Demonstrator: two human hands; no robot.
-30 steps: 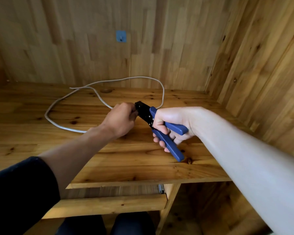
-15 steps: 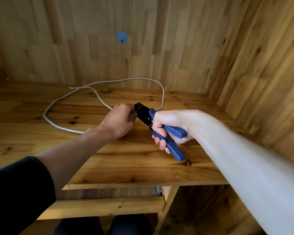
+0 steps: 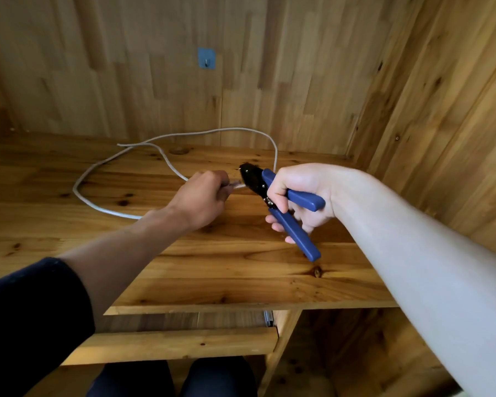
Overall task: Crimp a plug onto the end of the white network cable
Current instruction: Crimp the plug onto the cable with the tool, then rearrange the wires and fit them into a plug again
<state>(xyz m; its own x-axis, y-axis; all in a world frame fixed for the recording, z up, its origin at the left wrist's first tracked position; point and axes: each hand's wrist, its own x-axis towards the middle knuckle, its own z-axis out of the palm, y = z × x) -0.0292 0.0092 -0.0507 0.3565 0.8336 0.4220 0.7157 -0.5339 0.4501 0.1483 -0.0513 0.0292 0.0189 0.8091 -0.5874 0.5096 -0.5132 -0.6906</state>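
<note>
Head view. Pinched in left hand point(image 3: 202, 200): cable point(image 3: 103, 209) end, seemingly plugged, pointing right at crimper point(image 3: 254, 180) head just beside. Wrapped round spread crimper handles: right hand point(image 3: 301, 193). Looped over desk point(image 3: 241, 282): remaining cable.

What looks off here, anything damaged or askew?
Nothing stands out. The left hand pinches the white cable by its plug end at the head of the crimper, the right hand grips the spread blue handles, and the rest of the cable lies loosely looped on the desk.
</note>
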